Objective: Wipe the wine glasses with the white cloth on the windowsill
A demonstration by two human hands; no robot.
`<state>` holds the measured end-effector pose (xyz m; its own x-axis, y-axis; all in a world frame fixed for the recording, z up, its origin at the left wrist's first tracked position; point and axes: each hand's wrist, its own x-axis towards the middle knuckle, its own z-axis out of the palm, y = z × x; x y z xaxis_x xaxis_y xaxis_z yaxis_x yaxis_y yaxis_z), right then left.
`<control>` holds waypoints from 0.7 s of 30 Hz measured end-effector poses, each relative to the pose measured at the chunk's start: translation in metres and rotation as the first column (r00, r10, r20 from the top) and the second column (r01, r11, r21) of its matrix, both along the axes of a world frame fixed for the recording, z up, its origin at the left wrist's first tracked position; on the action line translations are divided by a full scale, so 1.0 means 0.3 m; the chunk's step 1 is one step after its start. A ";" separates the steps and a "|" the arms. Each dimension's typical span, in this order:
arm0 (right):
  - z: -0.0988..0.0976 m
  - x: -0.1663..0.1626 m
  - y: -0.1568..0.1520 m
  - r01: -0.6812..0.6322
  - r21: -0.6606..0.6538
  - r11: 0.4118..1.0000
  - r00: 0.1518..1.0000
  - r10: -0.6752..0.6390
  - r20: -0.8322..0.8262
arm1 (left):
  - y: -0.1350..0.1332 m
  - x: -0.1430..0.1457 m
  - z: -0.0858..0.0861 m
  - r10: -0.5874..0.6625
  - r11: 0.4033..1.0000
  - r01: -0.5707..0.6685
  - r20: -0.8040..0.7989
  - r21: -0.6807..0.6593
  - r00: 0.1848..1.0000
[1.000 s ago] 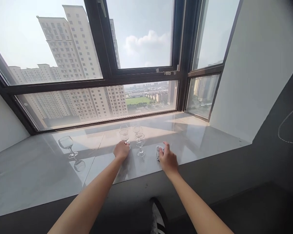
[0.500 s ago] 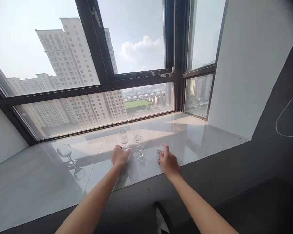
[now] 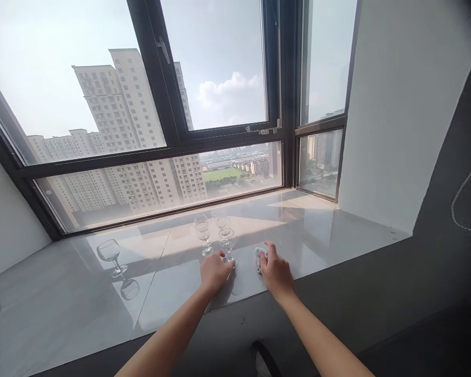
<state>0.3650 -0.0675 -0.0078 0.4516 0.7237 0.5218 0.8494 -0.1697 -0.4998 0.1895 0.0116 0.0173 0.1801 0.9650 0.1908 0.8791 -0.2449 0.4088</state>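
Glass goblet at left hand; right hand on cloth.

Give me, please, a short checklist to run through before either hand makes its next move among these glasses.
1. Left hand at the foot of the near glass: ok; grip closed: cannot tell.
2. Near glass upright: ok.
3. Right hand resting on the cloth: ok.
4. Neighbouring glass apart from the near glass: ok, though close.
5. Lone glass to the left upright, clear of both hands: ok.
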 end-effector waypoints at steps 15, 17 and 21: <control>0.001 0.007 -0.024 0.049 -0.054 0.997 0.998 -0.048 0.034 | -0.050 -0.217 0.039 -0.019 0.993 0.026 -0.061 0.115 0.998; -0.004 0.011 -0.022 0.066 -0.058 0.996 0.997 -0.063 0.049 | -0.036 -0.373 0.064 0.109 0.986 -0.096 -0.090 0.134 0.990; -0.015 0.020 -0.015 0.068 -0.054 0.996 0.995 -0.063 0.078 | 0.016 -0.700 0.096 0.388 0.919 -0.371 -0.134 0.134 0.912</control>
<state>0.3709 -0.0720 -0.0124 0.4593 0.7235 0.5154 0.8709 -0.2525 -0.4217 -0.0205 0.0163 0.0462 -0.1601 0.9428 0.2925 0.9642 0.0860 0.2508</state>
